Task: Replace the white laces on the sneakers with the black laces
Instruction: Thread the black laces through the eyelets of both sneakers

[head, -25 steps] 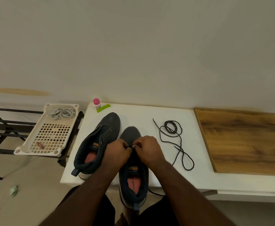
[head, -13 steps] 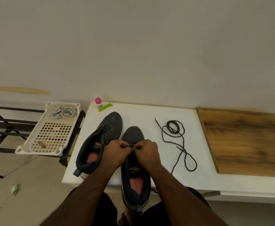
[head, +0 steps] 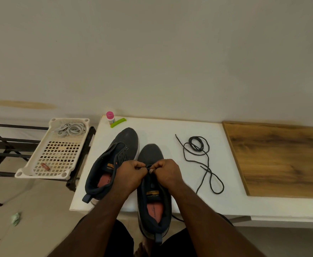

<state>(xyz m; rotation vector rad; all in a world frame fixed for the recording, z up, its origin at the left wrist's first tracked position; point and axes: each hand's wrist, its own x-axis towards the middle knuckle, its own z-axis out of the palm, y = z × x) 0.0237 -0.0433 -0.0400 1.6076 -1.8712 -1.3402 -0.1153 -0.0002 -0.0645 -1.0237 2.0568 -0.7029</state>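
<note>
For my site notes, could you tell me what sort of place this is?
Probably a plain room at home: a bare wall, a low white table and a metal rack holding a plastic tray.

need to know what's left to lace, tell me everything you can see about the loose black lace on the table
The loose black lace is a thin dark cord lying slack on the white table, right of both sneakers and left of the wooden board. Its far part is wound in a small tight coil; the rest trails toward the person in open loops. Nothing touches it but the table.
</note>
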